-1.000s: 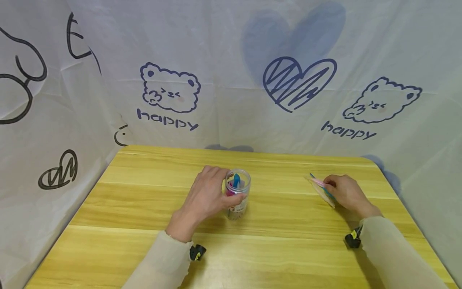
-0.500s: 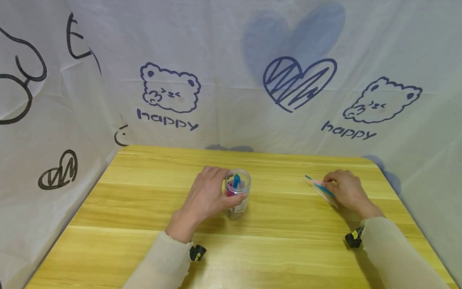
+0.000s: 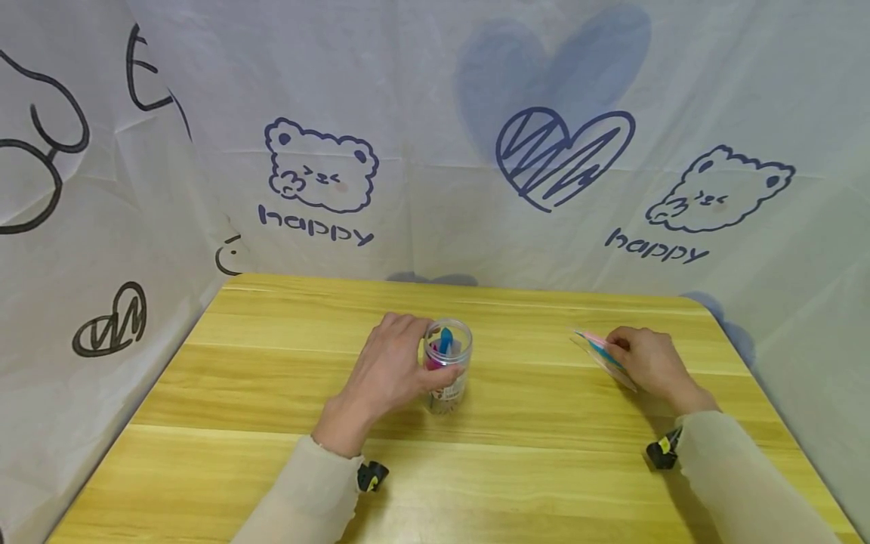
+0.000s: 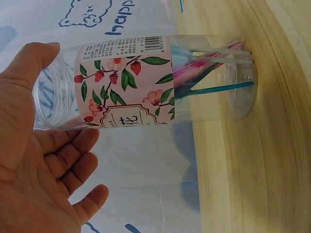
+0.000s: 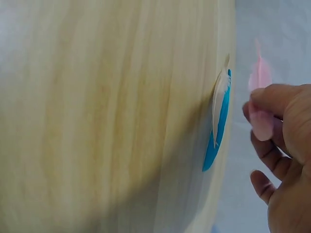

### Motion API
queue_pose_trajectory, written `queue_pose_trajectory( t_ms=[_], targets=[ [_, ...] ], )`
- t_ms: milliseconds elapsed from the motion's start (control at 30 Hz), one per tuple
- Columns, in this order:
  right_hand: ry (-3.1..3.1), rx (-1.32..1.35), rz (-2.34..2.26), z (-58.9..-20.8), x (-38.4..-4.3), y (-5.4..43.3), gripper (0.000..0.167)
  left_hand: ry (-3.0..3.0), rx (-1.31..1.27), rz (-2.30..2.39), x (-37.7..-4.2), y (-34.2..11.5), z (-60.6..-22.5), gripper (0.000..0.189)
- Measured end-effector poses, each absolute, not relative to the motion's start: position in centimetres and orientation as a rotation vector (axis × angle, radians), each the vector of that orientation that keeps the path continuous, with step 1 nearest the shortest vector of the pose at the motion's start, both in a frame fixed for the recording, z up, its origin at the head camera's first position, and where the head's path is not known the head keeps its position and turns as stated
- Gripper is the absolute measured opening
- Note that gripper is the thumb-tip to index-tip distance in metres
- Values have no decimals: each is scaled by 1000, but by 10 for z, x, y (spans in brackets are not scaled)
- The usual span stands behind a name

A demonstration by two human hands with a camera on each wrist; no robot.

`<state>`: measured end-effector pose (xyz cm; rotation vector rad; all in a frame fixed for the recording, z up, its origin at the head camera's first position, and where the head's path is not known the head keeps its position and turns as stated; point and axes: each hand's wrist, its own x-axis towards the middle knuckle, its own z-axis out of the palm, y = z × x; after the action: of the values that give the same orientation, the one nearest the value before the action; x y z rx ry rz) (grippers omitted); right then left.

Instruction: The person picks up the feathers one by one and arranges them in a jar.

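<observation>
My left hand (image 3: 394,363) grips a clear jar (image 4: 209,107) near its rim, thumb on one side and fingers on the other. The jar stands upright on the table, wrapped in a pink floral label (image 4: 126,82). Blue, magenta and pale feathers (image 4: 199,73) stand inside it. On the right, my right hand (image 3: 652,363) pinches a pink feather (image 5: 261,75) between thumb and index finger, just above the table. Below it lie a blue feather (image 5: 221,126) and a whitish feather (image 5: 218,107), partly overlapping.
The wooden table (image 3: 530,483) has rounded far corners. A white cloth (image 3: 435,219) printed with bears and hearts hangs behind it and along the sides. Black wrist cameras (image 3: 372,476) sit at both cuffs.
My right hand has shifted slightly, and the pink feather now sits apart from the other feathers. The blue feather has slid a little to the left. My left hand and the jar have stayed still.
</observation>
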<state>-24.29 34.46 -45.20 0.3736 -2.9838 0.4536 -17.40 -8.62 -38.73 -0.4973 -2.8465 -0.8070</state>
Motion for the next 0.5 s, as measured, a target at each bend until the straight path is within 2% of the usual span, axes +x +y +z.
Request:
queue_pose_trajectory(
  t_ms=[233,500],
  targets=[
    [-2917,348,473,-451,-240,338,12,-2846,-494,-802,-173,-86,-386,72],
    [-2780,500,370,-435,-236,323,7,-2848,-499,-795,-174,-86,-386,73]
  ],
)
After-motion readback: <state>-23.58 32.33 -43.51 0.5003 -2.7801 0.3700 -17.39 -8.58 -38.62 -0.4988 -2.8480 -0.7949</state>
